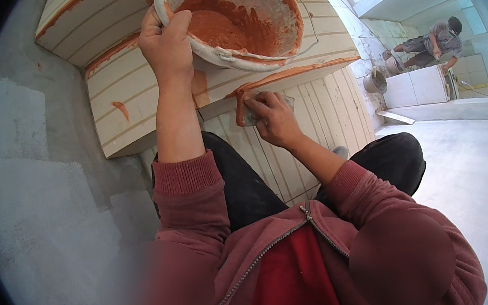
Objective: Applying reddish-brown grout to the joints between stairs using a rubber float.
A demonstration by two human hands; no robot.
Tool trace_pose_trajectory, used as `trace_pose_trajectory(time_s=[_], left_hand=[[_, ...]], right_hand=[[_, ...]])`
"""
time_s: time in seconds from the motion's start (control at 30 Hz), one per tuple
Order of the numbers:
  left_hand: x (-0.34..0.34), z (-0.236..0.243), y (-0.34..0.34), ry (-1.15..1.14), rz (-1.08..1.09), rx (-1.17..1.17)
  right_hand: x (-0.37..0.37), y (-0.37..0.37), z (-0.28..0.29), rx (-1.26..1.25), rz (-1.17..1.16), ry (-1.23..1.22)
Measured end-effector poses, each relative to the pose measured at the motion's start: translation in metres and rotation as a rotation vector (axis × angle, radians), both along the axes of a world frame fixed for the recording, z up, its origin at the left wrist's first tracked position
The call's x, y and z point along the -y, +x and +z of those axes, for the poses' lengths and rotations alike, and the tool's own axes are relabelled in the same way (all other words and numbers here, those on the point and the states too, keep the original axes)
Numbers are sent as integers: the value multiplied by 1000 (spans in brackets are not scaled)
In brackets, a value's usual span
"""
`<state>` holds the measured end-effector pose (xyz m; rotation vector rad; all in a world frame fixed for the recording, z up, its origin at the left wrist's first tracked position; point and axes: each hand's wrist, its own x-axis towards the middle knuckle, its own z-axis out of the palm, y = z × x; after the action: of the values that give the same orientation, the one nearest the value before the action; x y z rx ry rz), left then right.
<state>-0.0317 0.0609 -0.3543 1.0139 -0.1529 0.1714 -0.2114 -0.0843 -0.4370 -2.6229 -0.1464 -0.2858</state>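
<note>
At the top centre, my left hand (166, 47) grips the rim of a pale bucket (291, 23), which holds reddish-orange paste (211, 26) and has a wire handle. Below the bucket, my right hand (273, 116) holds a flat scraper (283, 103) with a thick smear of the paste along its left edge. The scraper is at the front edge of a tiled step (132, 120), where an orange band of paste runs along the lip. Orange smears also mark the striped tiles.
Ribbed tiles (323, 107) cover the tread below. A grey plastered wall (30, 177) stands at the left, a pale floor (466, 199) lies at the right. A co-worker (442, 39) bends over white panels (414, 88) at upper right, beside another bucket (374, 82).
</note>
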Motion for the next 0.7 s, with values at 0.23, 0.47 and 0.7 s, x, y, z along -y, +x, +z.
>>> trace_pose_trajectory(time_s=[0.23, 0.47, 0.7], left_hand=[[0, 0, -1, -13, 16, -15], [-4, -1, 2, 1, 13, -6], [-3, 0, -2, 38, 3, 17]], right_hand=[[4, -5, -1, 9, -40, -5], [26, 12, 12, -140, -222, 518], [-21, 38, 9, -312, -100, 649]])
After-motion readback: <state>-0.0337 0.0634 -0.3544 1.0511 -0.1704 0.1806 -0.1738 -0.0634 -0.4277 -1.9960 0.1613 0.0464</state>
